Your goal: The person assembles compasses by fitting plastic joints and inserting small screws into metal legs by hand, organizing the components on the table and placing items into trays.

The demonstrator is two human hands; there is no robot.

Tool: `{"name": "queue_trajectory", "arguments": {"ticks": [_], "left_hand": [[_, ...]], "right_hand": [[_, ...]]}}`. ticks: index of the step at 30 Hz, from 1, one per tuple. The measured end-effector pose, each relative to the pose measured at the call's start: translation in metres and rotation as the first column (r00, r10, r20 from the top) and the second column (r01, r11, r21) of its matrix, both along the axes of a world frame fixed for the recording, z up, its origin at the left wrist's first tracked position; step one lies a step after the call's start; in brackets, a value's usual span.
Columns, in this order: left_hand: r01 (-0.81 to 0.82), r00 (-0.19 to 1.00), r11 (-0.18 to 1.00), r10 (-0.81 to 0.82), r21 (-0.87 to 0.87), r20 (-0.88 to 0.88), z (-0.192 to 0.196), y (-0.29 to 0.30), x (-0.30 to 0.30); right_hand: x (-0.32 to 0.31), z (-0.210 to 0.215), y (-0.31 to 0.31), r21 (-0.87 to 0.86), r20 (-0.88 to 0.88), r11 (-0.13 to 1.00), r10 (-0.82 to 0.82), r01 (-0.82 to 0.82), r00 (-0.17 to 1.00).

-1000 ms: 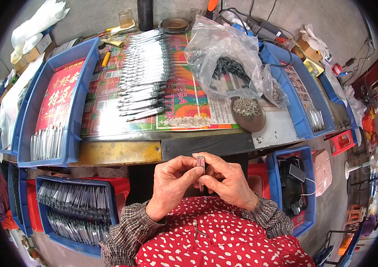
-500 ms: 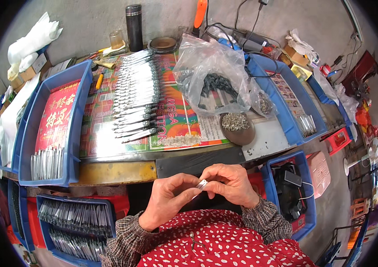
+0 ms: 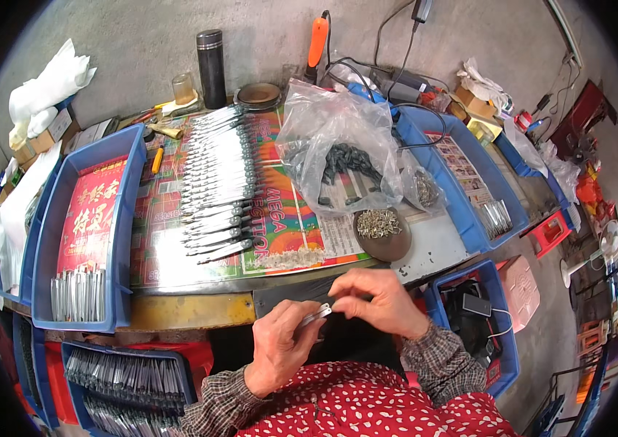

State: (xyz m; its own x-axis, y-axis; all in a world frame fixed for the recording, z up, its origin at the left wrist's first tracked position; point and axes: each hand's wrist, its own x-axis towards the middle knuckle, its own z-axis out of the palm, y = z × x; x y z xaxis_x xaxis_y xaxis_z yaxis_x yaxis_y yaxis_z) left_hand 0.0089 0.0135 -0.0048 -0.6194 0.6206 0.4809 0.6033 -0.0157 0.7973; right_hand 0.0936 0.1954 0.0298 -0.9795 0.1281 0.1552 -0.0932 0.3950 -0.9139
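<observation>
My left hand (image 3: pixel 285 345) is closed round a narrow silver metal strip (image 3: pixel 317 315) with a hole near its end, which juts out toward my right hand. My right hand (image 3: pixel 380 304) is just beyond the strip's tip, its thumb and fingers curled together; whether something tiny is between them I cannot make out. On the bench ahead lies a long row of silver pieces with dark ends (image 3: pixel 220 186). A round brown dish (image 3: pixel 384 248) holds small metal pins. Behind it a clear plastic bag (image 3: pixel 301 116) lies open over dark small parts (image 3: pixel 349 166).
Blue trays with silver strips stand at the left (image 3: pixel 121 240) and right (image 3: pixel 462 171) of the bench. Lower left, a blue crate (image 3: pixel 68 351) holds dark-ended pieces; lower right, another blue crate (image 3: pixel 510 342) holds a charger and cables. A black flask (image 3: pixel 211 69) stands at the back.
My right hand has come off the strip and moved slightly right, leaving a small gap. My left hand keeps the strip. The view has tilted a little, shifting the bench lower.
</observation>
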Motion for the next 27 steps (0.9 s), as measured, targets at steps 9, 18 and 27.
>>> {"name": "queue_trajectory", "arguments": {"ticks": [9, 18, 27], "left_hand": [[-0.036, 0.999, 0.998, 0.036, -0.048, -0.004, -0.003, -0.012, -0.014], [-0.044, 0.999, 0.997, 0.044, -0.071, 0.006, -0.007, -0.014, -0.021], [-0.037, 0.999, 0.998, 0.036, -0.047, -0.019, -0.009, -0.012, -0.022]], "right_hand": [[-0.074, 0.021, 0.085, 0.521, -0.250, 0.781, -0.246, 0.344, 0.937], [-0.148, -0.012, 0.140, 0.794, -0.225, 0.521, -0.227, 0.313, 0.948], [-0.165, -0.038, 0.156, 0.868, -0.301, 0.345, -0.207, 0.357, 0.931]]}}
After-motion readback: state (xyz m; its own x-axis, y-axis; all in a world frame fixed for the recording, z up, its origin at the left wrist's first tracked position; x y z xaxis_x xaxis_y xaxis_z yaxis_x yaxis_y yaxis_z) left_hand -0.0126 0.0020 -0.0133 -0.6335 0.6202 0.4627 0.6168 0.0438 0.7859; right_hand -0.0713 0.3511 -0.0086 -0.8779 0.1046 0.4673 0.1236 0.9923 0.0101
